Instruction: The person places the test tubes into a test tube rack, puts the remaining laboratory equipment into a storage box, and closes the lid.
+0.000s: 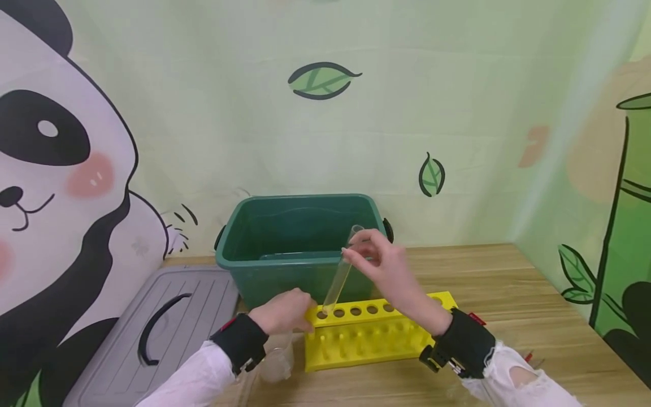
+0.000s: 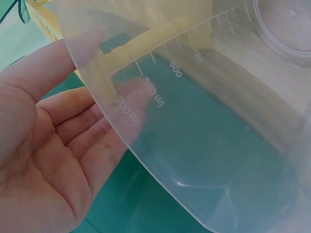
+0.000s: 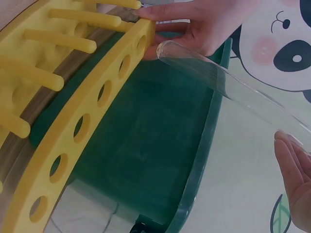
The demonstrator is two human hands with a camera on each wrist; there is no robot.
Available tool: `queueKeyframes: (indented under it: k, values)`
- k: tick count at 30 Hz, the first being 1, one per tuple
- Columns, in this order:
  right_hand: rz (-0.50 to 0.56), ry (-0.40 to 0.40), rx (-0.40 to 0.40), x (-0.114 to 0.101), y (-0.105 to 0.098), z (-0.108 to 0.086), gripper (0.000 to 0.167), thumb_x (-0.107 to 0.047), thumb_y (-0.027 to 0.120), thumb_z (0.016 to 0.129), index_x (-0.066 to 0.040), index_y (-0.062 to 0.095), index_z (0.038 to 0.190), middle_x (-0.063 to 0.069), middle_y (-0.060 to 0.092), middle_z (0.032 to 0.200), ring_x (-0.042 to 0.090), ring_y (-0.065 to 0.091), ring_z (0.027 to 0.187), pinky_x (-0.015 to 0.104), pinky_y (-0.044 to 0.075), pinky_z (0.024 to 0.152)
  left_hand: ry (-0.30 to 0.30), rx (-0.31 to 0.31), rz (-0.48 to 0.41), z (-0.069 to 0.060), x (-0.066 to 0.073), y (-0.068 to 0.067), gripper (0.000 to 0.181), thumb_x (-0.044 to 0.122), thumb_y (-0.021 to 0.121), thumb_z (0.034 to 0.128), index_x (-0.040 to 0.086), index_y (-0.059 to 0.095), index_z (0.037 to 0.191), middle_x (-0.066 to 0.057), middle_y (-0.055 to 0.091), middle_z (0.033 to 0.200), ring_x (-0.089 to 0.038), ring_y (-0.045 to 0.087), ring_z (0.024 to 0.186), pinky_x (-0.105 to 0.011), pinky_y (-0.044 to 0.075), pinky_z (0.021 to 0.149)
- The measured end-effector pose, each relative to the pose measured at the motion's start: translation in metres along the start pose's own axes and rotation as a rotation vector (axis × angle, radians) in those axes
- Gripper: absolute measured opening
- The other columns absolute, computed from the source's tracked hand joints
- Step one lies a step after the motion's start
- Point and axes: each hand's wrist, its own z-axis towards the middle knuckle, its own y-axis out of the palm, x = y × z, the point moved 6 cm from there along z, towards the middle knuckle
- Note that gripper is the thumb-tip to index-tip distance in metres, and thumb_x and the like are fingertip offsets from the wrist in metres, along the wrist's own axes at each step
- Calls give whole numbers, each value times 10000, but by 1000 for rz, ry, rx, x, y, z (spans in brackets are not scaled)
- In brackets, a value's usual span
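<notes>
My right hand [image 1: 391,277] pinches a clear glass test tube [image 1: 337,285] near its upper end. The tube tilts, its rounded lower end at the leftmost hole of a yellow test tube rack [image 1: 373,346]. With thumb and fingers, my left hand [image 1: 285,312] grips the rack's left end. In the right wrist view, the tube [image 3: 233,90] passes close to the left hand [image 3: 194,24] and looks empty. A clear plastic measuring cup [image 1: 277,362] stands below my left wrist. Its printed volume marks show on the cup [image 2: 204,131] in the left wrist view, partly covering the fingers.
Behind the rack stands a green bin [image 1: 305,263] with black handles. A grey lid [image 1: 178,333] with a black handle lies to the left. Small red-tipped items [image 1: 529,356] lie by the right sleeve on the wooden table [image 1: 478,271]. A printed curtain [image 1: 381,141] hangs behind.
</notes>
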Motion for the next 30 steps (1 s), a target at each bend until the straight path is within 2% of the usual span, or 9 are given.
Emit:
queueKeyframes:
  k: [5,12,14,21,27,30]
  values:
    - [-18,26,-7,1,5,-1,204,-48,629,837,-7,521,1006,54,651,872,150,620,787,268,485,696,-22,-7,-2,1,-1,0,340,210,775,710,88,667,1009,26,623,853,-125,510,678,-264,461,700]
    - [-69,17,-28,-25,12,0,193,48,614,825,35,504,982,135,632,885,231,619,788,275,482,713,-39,-9,-25,1,-2,-1,346,213,775,711,85,668,1014,28,623,853,-127,512,679,-271,462,701]
    - [-72,18,-36,-26,14,0,186,57,611,824,36,502,973,142,631,884,238,617,783,274,481,714,-40,-8,-42,1,-2,-1,343,212,774,712,87,672,1015,38,625,853,-122,516,681,-272,463,707]
    - [-60,3,-49,9,25,0,212,-29,638,828,-9,517,1001,73,635,898,172,613,782,269,483,707,-24,-3,-56,1,-3,0,348,214,775,711,88,678,1021,44,632,864,-107,524,683,-264,466,713]
    - [-88,-26,-80,16,35,1,211,-89,645,833,-67,536,1012,-8,632,878,85,600,762,240,476,703,-1,-2,-62,2,-6,1,349,214,768,718,80,677,1027,33,636,872,-107,525,676,-251,465,699]
    - [-102,-31,-101,16,40,0,214,-60,651,826,-61,541,1009,-4,629,863,86,603,755,234,476,699,6,-1,-68,2,-6,1,353,217,766,720,77,678,1033,33,636,873,-106,524,674,-244,463,695]
